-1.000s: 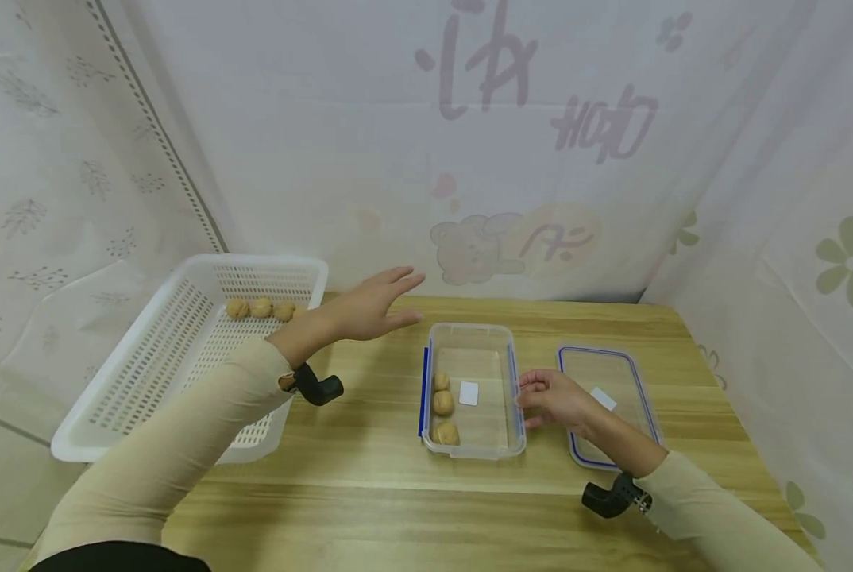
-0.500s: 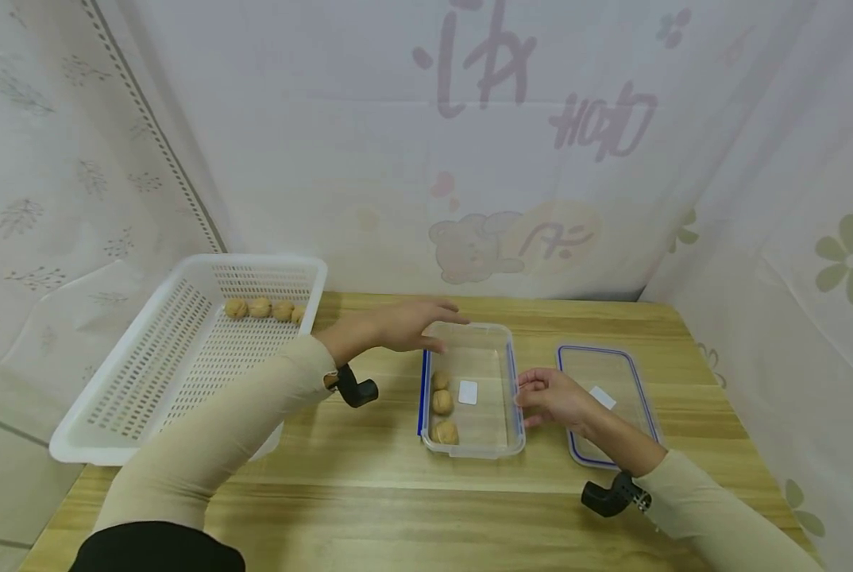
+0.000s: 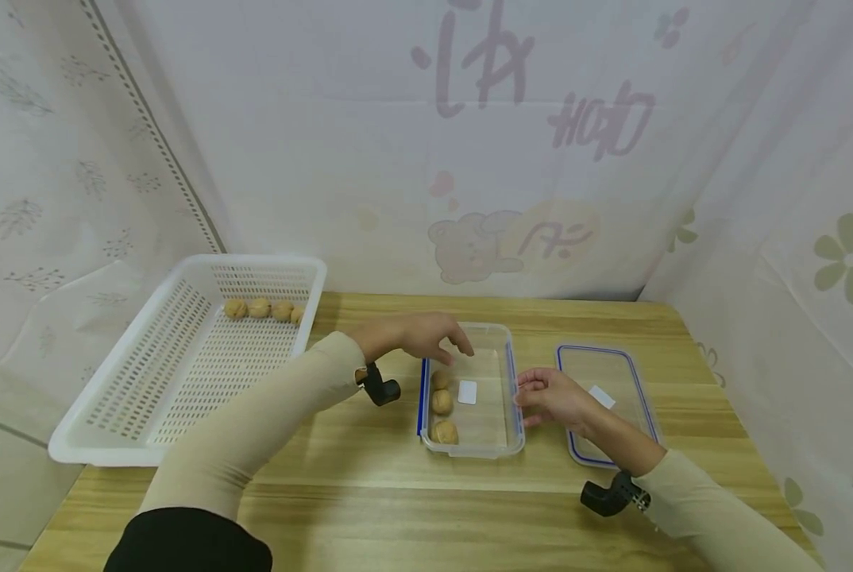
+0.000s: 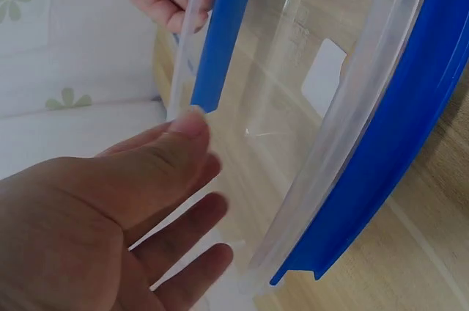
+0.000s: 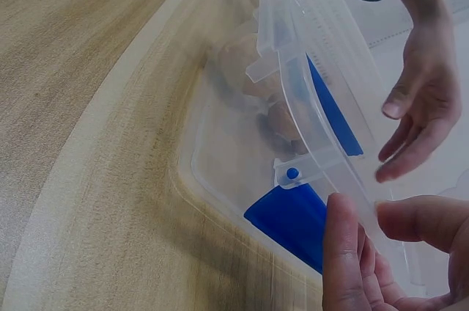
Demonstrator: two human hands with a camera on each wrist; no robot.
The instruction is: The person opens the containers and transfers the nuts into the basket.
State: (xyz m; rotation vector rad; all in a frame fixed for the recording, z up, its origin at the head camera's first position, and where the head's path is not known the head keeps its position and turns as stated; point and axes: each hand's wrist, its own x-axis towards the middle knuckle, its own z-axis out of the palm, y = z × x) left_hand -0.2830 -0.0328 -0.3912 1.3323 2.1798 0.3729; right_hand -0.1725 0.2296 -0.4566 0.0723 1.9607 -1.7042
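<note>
A clear plastic food container (image 3: 485, 425) with blue side latches stands on the table. Three walnuts (image 3: 443, 403) lie along its left wall, and a white label shows on its floor. Over the container's far left part hovers my left hand (image 3: 426, 338), fingers relaxed and bent downward. No object shows between the left thumb and fingers in the left wrist view (image 4: 110, 208). At the right side wall, my right hand (image 3: 551, 397) pinches the container's rim between thumb and fingers; its thumb (image 5: 418, 219) is above the rim in the right wrist view.
A white perforated basket (image 3: 133, 342) stands at the left, with several walnuts (image 3: 259, 308) in a row at its far end. The container's lid (image 3: 605, 373), edged with a blue seal, lies to the right. Printed cloth walls (image 3: 326, 175) enclose the wooden table.
My left hand has moved right from beside the basket to over the container, and its fingers have bent downward. My right hand has stayed at the container's rim.
</note>
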